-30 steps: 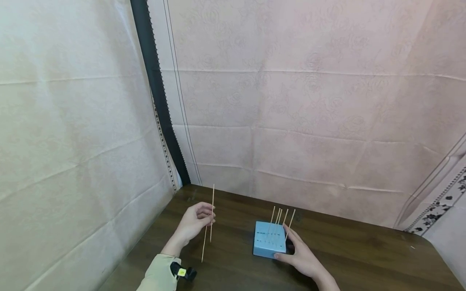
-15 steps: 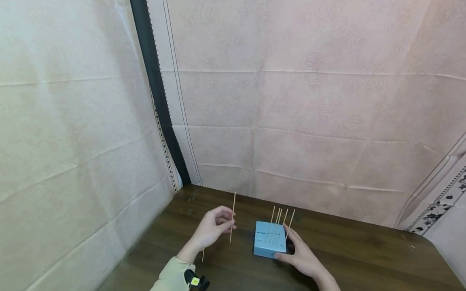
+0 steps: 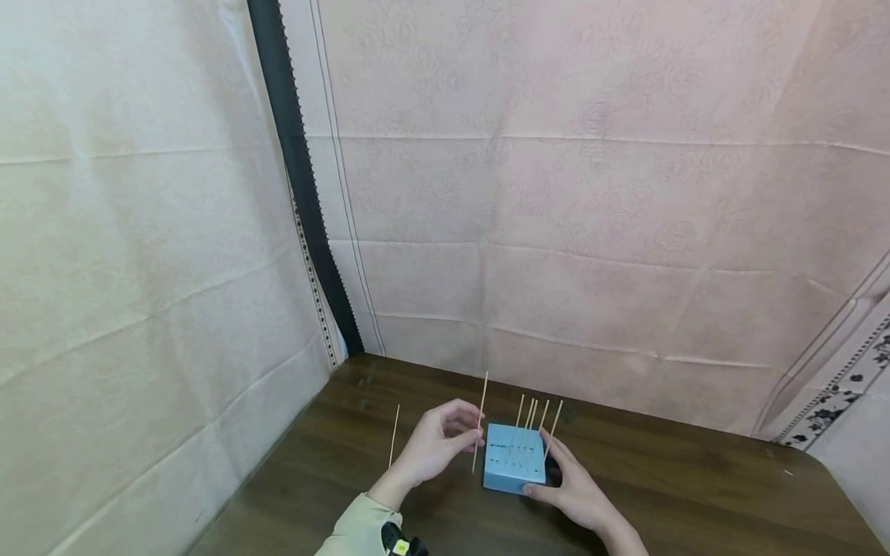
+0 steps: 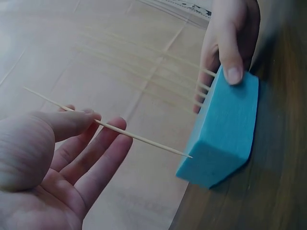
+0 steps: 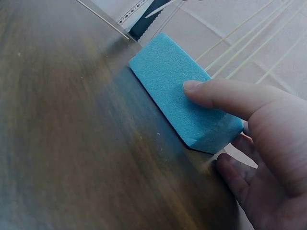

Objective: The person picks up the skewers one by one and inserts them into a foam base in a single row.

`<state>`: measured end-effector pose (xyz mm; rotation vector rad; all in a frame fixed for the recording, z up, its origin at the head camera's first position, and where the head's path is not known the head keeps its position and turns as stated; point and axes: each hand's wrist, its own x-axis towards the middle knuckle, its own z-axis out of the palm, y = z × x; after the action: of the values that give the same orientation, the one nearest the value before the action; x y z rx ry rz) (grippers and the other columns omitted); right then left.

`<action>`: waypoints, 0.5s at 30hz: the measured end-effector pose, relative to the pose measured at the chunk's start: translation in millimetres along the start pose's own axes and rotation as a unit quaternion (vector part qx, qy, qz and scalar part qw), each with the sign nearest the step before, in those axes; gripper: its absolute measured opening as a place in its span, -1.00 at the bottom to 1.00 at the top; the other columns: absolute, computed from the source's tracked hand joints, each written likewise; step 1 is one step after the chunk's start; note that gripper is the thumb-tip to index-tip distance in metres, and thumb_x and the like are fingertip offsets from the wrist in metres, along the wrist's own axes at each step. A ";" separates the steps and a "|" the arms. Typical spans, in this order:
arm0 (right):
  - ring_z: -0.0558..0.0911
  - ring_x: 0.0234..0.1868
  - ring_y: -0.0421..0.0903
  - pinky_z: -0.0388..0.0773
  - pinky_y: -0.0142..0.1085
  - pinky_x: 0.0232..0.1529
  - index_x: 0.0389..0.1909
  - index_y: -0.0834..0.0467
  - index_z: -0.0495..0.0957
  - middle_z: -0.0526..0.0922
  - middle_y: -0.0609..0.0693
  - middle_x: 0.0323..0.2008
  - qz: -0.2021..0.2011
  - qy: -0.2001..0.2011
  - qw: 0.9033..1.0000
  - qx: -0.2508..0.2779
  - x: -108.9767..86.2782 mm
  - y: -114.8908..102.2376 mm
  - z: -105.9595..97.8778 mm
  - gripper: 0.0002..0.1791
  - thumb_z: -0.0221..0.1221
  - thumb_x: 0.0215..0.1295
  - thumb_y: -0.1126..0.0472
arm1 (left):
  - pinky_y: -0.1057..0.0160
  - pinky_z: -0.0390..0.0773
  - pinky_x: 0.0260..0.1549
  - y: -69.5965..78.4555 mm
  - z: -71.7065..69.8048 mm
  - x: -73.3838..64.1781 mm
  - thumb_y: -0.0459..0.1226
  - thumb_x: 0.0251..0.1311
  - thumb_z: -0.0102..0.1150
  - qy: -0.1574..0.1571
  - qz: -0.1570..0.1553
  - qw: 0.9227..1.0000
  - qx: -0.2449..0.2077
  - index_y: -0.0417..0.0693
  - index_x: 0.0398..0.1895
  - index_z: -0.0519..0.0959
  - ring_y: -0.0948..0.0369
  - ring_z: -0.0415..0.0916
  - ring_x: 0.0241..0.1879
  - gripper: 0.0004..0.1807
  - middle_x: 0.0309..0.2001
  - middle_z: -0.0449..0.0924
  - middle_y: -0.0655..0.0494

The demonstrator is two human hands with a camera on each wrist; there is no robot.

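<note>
My left hand pinches a thin pointed bamboo skewer between thumb and fingers. The skewer stands nearly upright, just left of a light blue foam block. In the left wrist view its lower tip overlaps the block's near corner; whether they touch I cannot tell. My right hand holds the block from its right side, thumb on the front face and fingers behind. Several skewers stick up out of the block's top, most near its right side, with small dark holes or marks beside them.
Another skewer lies on the dark wooden table, left of my left hand and partly behind the wrist. Pale patterned cloth hangs along the table's back and left edges.
My left hand has moved right with its skewer, from the left part of the table to beside the block. The right hand and block have stayed put.
</note>
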<state>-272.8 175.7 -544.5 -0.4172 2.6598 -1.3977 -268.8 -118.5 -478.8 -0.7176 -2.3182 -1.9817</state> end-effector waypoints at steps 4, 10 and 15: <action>0.37 0.49 0.32 0.36 0.29 0.39 0.73 0.13 0.03 0.11 0.34 0.64 -0.005 0.001 1.000 -0.002 -0.8 -0.5 -0.3 0.25 0.58 0.17 -0.05 | 0.10 0.77 -0.11 1.5 11.3 3.9 -0.34 0.51 0.28 -0.006 0.015 1.000 -0.011 -0.01 0.19 0.63 -0.08 0.77 -0.08 -0.74 -0.07 0.71 -0.08; 0.36 0.50 0.33 0.34 0.30 0.40 0.72 0.14 0.04 0.12 0.34 0.64 -0.005 0.002 1.000 0.001 -2.3 -2.0 -0.7 0.23 0.58 0.18 -0.03 | -0.03 0.76 -0.09 1.0 25.5 10.1 -0.30 0.56 0.24 -0.006 0.039 0.999 -0.008 0.06 0.25 0.61 0.02 0.78 -0.08 -0.71 -0.03 0.71 -0.13; 0.37 0.49 0.33 0.33 0.33 0.39 0.72 0.14 0.05 0.12 0.33 0.64 -0.003 0.001 1.000 0.010 -2.3 -2.1 -0.2 0.23 0.58 0.18 -0.02 | 0.11 0.76 -0.08 -2.5 33.4 14.2 -0.30 0.57 0.22 0.013 0.045 0.999 -0.003 0.06 0.26 0.60 0.09 0.78 -0.07 -0.71 -0.02 0.71 -0.10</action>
<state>-270.2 175.4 -542.7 -0.4217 2.6460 -1.4264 -273.0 -82.7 -483.5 -0.7768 -2.2244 -1.9495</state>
